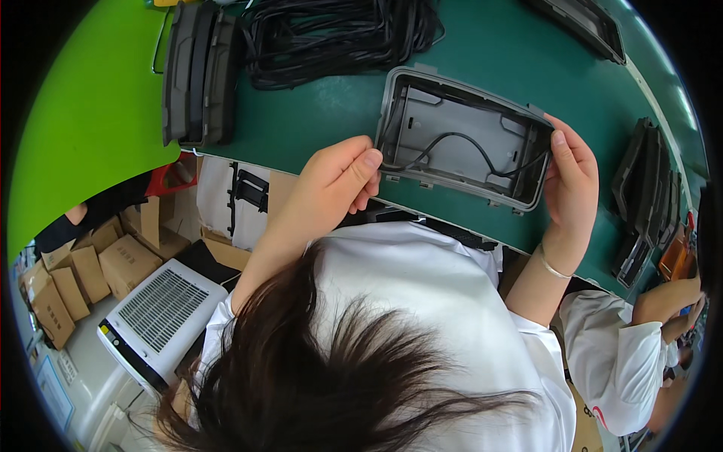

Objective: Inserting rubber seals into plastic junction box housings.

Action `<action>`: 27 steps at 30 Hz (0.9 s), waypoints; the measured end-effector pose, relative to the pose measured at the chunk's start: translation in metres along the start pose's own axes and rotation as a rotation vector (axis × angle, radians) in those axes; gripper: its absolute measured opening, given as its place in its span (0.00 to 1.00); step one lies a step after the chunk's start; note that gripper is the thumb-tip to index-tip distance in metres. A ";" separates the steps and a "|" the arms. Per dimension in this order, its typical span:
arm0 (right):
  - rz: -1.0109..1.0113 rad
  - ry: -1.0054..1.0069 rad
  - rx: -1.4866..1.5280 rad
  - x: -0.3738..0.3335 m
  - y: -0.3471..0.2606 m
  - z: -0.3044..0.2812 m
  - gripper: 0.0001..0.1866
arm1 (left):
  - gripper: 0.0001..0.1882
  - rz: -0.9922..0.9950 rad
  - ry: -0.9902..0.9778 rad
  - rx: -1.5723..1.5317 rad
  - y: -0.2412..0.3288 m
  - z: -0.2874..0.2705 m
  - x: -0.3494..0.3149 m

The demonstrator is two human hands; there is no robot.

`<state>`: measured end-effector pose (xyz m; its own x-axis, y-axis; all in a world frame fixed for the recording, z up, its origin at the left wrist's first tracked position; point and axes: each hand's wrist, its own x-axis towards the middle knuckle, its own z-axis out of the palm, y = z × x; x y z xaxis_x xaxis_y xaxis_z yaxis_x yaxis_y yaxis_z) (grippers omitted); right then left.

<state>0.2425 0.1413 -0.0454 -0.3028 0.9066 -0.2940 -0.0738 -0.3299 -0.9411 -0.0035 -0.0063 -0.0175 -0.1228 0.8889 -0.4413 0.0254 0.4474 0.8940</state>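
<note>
A grey rectangular plastic case (463, 128), its open side facing up, is held tilted over the green table. A thin black cable (461, 135) runs in a loose curve across its inside and along its far wall. My left hand (340, 179) is closed at the case's near left corner, thumb and forefinger pinched where the cable meets the rim. Whether the cable is also between these fingers cannot be made out. My right hand (570, 169) grips the right end wall, thumb over the rim and fingers behind it.
Coiled black cables (335, 41) lie beyond the case, beside stacked grey case shells (199, 75). More shells (648, 192) stand at the right, and another case (584, 22) lies far right. A co-worker's arm (666, 301) reaches in at right. Cardboard boxes (128, 264) sit lower left.
</note>
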 end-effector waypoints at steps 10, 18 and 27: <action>0.028 0.039 0.025 0.003 -0.003 0.001 0.12 | 0.17 -0.035 -0.081 -0.172 -0.005 0.000 0.002; 0.040 0.030 0.016 0.007 -0.004 -0.003 0.11 | 0.17 -0.048 -0.069 -0.165 -0.001 0.001 0.003; -0.033 0.232 0.045 0.002 -0.018 0.032 0.12 | 0.15 -0.183 -0.338 0.016 0.007 -0.014 0.009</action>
<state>0.2123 0.1409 -0.0238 -0.0730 0.9515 -0.2990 -0.1241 -0.3061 -0.9439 -0.0181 0.0038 -0.0140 0.2072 0.7753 -0.5966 0.0495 0.6007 0.7979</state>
